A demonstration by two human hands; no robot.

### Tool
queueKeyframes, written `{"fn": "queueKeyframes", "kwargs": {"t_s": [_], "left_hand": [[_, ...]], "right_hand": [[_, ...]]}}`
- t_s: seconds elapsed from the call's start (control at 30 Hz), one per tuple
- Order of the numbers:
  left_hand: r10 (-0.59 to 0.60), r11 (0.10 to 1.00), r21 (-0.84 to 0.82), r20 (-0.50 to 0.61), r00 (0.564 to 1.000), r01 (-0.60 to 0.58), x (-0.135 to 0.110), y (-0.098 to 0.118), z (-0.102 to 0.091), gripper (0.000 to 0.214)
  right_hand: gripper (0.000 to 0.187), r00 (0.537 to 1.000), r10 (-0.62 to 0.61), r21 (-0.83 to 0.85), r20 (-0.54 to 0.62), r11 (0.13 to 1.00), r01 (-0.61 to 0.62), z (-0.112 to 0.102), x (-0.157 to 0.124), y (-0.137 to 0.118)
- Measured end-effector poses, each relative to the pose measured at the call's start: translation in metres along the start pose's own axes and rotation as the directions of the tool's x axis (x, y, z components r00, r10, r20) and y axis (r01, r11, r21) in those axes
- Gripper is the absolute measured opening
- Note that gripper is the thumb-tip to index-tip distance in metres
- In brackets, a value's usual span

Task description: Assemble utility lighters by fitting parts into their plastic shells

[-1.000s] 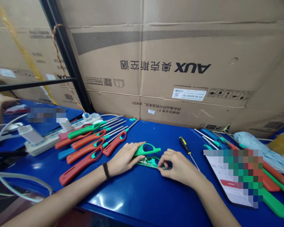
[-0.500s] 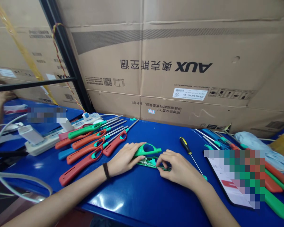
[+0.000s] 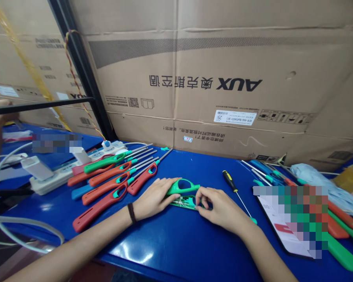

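Observation:
On the blue table (image 3: 176, 239) lie two halves of a green lighter handle. My left hand (image 3: 153, 197) rests flat over their left end, fingers stretched onto the upper green shell (image 3: 186, 185) with its finger hole. Below it lies the open green half (image 3: 184, 202) with small parts inside. My right hand (image 3: 220, 207) is curled at that half's right end, fingertips pinched on something small that I cannot make out.
Several red, green and blue long-nosed lighters (image 3: 111, 180) lie at the left beside a white power strip (image 3: 59, 172). A black and yellow screwdriver (image 3: 233, 184) lies right of my hands. More lighters (image 3: 335, 227) and a phone (image 3: 285, 227) are at the right. Cardboard boxes (image 3: 211, 78) wall the back.
My right hand has shifted slightly left along the open green half, its fingers working at the same spot. My left hand has stayed in place.

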State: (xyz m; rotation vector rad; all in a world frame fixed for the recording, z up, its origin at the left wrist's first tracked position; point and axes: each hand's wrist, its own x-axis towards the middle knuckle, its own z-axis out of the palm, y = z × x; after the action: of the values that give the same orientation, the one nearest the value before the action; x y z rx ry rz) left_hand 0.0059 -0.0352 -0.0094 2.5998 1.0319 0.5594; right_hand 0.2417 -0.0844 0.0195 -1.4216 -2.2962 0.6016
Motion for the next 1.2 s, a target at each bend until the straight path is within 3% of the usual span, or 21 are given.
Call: {"fn": "queueKeyframes", "kwargs": {"t_s": [0.2,0.4,0.57,1.0,1.2], "left_hand": [[-0.003,1.0,0.01,-0.007,1.0,0.003,0.001,0.0,0.0,0.043],[-0.006,1.0,0.029,-0.022,1.0,0.006,0.001,0.0,0.0,0.044],[0.012,1.0,0.015,-0.03,0.999,-0.012,0.001,0.0,0.0,0.042],[0.012,0.998,0.059,0.001,1.0,-0.012,-0.001,-0.006,0.004,0.051],[0.063,0.996,0.076,-0.078,0.995,-0.057,-0.001,-0.008,0.006,0.056]], "right_hand": [[0.003,1.0,0.019,0.114,-0.006,0.993,-0.018,-0.005,0.0,0.002],[0.007,0.997,0.07,0.149,-0.021,0.987,-0.067,-0.013,-0.003,0.009],[0.01,0.997,0.061,0.137,0.052,0.988,-0.067,-0.012,-0.003,0.009],[0.01,0.998,0.037,0.078,0.042,0.996,-0.04,-0.008,-0.002,0.005],[0.006,0.998,0.057,0.061,0.033,0.996,-0.059,-0.009,-0.002,0.003]]}}
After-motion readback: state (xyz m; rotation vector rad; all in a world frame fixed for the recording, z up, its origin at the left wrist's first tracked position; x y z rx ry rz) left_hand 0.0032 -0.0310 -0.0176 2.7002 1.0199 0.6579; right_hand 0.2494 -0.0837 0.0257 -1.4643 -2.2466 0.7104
